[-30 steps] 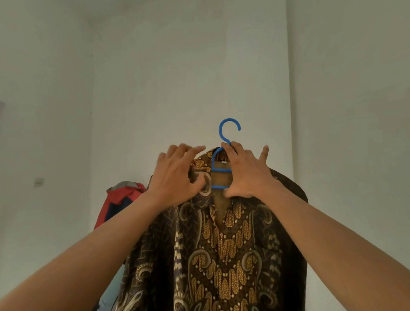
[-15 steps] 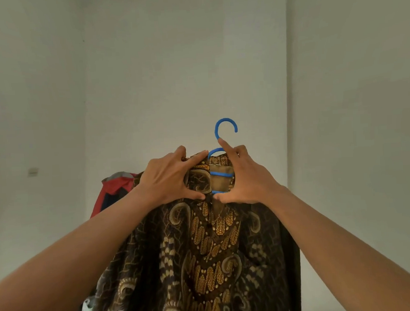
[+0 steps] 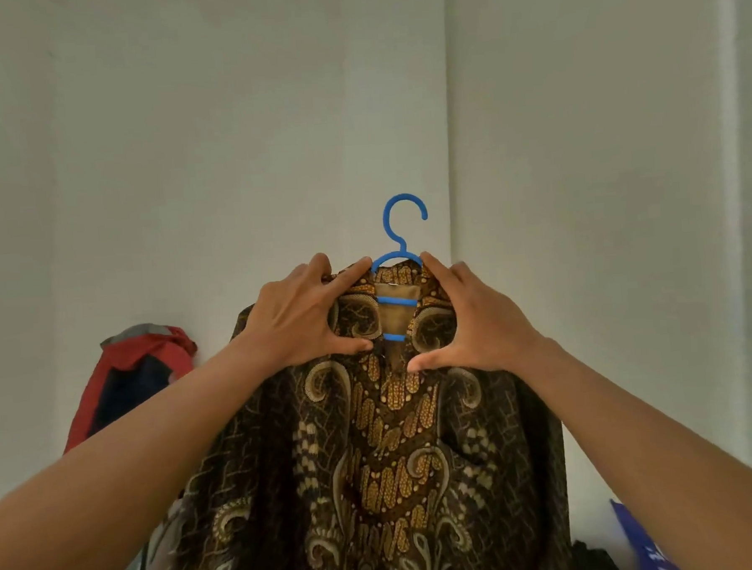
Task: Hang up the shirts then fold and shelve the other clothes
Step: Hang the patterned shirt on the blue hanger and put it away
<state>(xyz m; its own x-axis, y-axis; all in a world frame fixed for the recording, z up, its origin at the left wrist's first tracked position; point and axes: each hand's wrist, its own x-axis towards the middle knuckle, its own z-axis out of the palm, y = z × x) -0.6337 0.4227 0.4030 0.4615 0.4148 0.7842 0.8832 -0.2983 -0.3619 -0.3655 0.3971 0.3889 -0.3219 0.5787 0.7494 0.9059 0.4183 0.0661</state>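
I hold the brown batik shirt [image 3: 395, 436] up before the white wall [image 3: 185, 164]. It sits on a blue hanger [image 3: 399, 222], whose hook stands free above the collar. My left hand [image 3: 299, 315] and right hand [image 3: 476, 318] each pinch the collar between thumb and fingers, one on either side of the neck opening. A red jacket [image 3: 130, 376] shows behind, to the left.

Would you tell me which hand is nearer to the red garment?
Left. The left hand holds the shirt to the right of the red garment; the right hand holds the shirt farther right.
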